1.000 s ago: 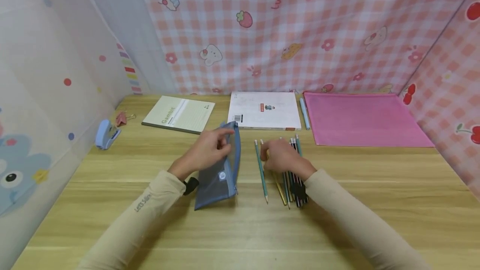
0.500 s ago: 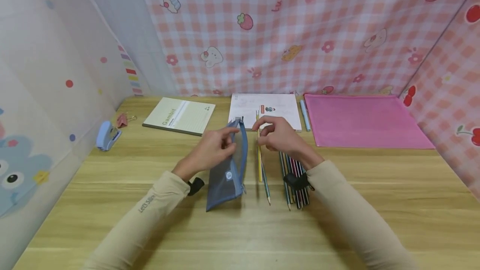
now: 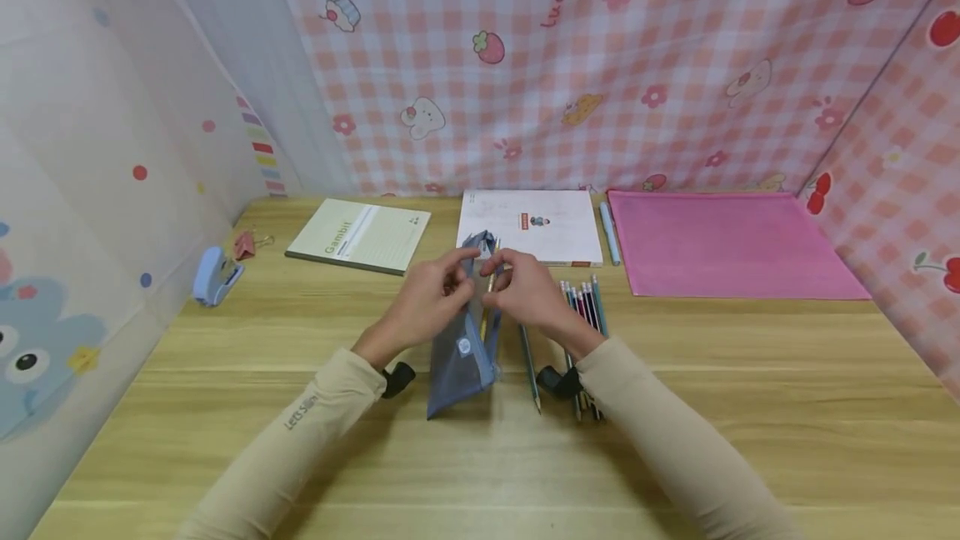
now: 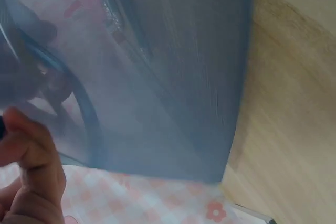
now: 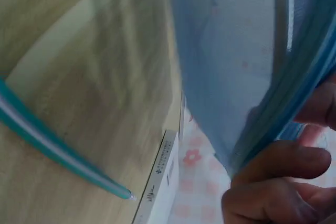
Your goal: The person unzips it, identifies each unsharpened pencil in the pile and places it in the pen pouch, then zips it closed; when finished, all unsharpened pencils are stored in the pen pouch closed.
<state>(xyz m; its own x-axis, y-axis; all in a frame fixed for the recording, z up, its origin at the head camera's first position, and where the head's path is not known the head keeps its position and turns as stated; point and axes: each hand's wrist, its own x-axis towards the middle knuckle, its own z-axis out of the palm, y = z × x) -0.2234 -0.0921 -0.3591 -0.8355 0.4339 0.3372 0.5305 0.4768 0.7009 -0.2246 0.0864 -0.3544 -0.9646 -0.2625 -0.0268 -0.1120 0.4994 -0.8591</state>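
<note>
the blue-grey mesh zip pouch (image 3: 462, 338) stands tilted on the light wooden bench (image 3: 750, 373), its far end lifted and its near end resting on the wood. the left hand (image 3: 427, 300) has its fingers curled round the pouch's raised mouth from the left, a closed grip on the fabric edge. the right hand (image 3: 529, 290), just right of the pouch, pinches a yellow pencil (image 3: 488, 294) between thumb and fingers; the pencil's lower part shows through the mesh inside the pouch, its upper end sticking out at the mouth. in the left wrist view the mesh fills most of the frame, with a thumb (image 4: 32, 161) below it.

just right of the pouch a teal pencil (image 3: 529, 365) lies alone on the bench, and right of that a bundle of dark and coloured pencils (image 3: 585, 307) lies side by side. behind the pouch sits a white printed booklet (image 3: 551, 223), with a pale blue pen (image 3: 609, 232) and a flat pink folder (image 3: 720, 244) further right. behind and left of the pouch lie a cream notebook (image 3: 360, 233), a pink binder clip (image 3: 245, 244) and a small blue stapler (image 3: 216, 275).
</note>
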